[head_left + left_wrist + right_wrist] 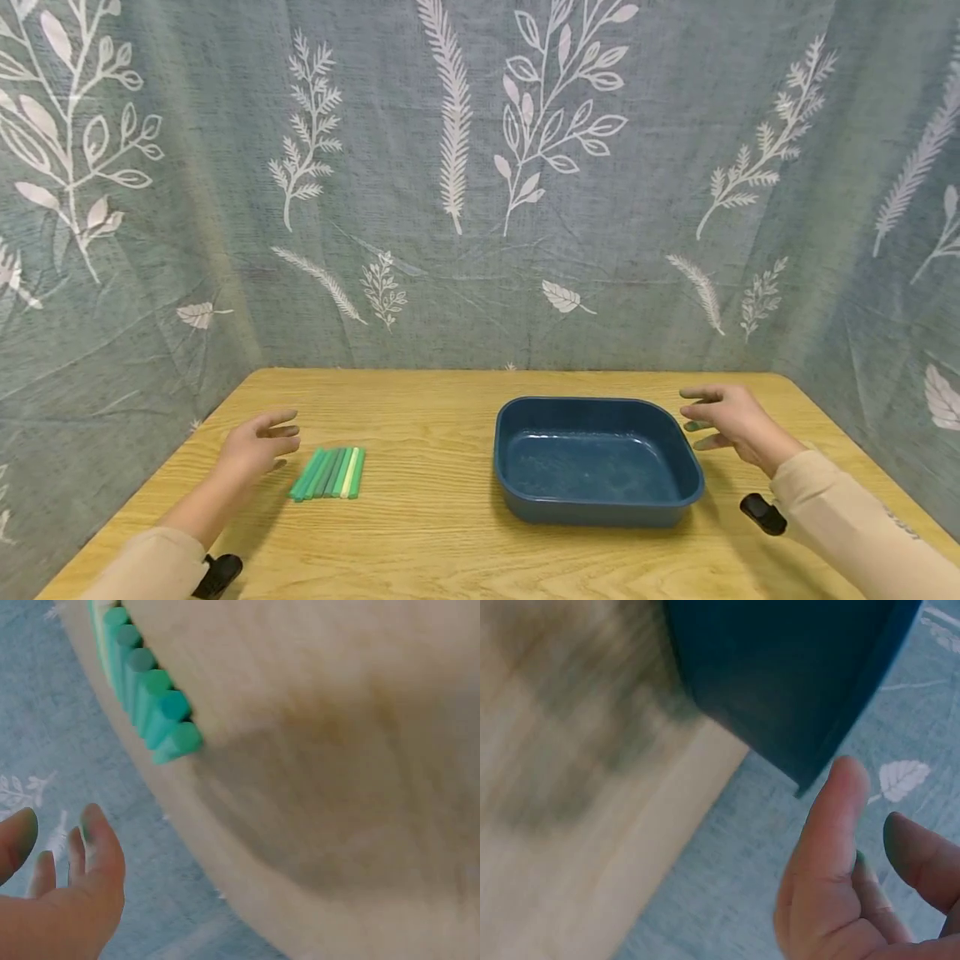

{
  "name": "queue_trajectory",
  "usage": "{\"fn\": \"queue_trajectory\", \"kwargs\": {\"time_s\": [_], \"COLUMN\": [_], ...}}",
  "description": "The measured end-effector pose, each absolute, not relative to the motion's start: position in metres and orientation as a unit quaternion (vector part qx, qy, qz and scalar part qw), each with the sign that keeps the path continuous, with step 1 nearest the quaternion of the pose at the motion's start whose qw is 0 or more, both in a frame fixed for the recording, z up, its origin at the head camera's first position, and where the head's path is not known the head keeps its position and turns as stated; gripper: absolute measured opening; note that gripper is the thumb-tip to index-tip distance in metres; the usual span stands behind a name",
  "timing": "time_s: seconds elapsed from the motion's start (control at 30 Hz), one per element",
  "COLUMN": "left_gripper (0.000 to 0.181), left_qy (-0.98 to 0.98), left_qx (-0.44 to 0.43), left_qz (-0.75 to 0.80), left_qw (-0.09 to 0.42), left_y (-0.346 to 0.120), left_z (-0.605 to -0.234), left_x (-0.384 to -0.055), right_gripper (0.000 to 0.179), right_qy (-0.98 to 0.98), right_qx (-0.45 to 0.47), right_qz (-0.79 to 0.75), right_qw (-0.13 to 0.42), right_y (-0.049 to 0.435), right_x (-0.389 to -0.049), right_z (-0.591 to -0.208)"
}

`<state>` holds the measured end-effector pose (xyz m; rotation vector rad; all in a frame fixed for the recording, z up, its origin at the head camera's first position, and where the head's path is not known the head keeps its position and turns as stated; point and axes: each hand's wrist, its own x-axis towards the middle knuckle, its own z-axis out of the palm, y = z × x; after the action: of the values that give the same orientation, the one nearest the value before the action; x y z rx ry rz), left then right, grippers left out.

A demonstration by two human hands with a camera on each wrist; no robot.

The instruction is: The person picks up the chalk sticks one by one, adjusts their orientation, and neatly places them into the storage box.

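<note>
1. The left hand [258, 446] was held up just left of a row of sticks [328, 473]; its fingers were loosely spread, and the thumb was set apart from them.
2. The sticks were laid side by side in a close row on the left part of the wooden table [427, 542], their lengths pointed away from the person. Several shades of green and 1 pale yellow were seen among them.
3. The right hand [731, 425] was raised near the far right corner of a dark blue dish [600, 512], its fingers likewise spread and its thumb held apart. Whether the rim was touched by a fingertip could not be told.
4. The dish, a rounded rectangle, was set upright on the right part of the table, well apart from the sticks.
5. The forearms were partly covered by 2 pale sleeves [840, 517], and 2 black devices [763, 514] were seen by the wrists.
6. The table was surrounded at the back and both sides by a grey-blue curtain [465, 308], printed with white leaves.
</note>
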<state>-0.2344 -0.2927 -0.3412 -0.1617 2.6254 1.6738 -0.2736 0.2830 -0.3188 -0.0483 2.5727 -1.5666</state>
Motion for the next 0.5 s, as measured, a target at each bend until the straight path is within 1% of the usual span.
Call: {"fn": "queue_trajectory", "kwargs": {"time_s": [0.1,0.23,0.5], "left_gripper": [0.062,0.066,0.070], "left_qy": [0.829,0.820,0.737], "left_qx": [-0.067,-0.087,-0.123], "left_qz": [0.555,0.563,0.660], "left_qw": [0.036,0.055,0.082], "left_y": [-0.308,-0.323,-0.325], "left_z": [-0.345,-0.350,-0.360], "left_x": [-0.232,-0.231,-0.232], "right_gripper": [0.055,0.060,0.067], "right_qy": [0.830,0.809,0.777], "right_qx": [0.003,0.020,0.062], "right_qz": [-0.552,-0.580,-0.624], "right_qw": [0.086,0.092,0.055], "right_y": [0.284,0.284,0.282], "right_x": [-0.273,-0.270,-0.259], "right_z": [-0.323,-0.330,-0.349]}}
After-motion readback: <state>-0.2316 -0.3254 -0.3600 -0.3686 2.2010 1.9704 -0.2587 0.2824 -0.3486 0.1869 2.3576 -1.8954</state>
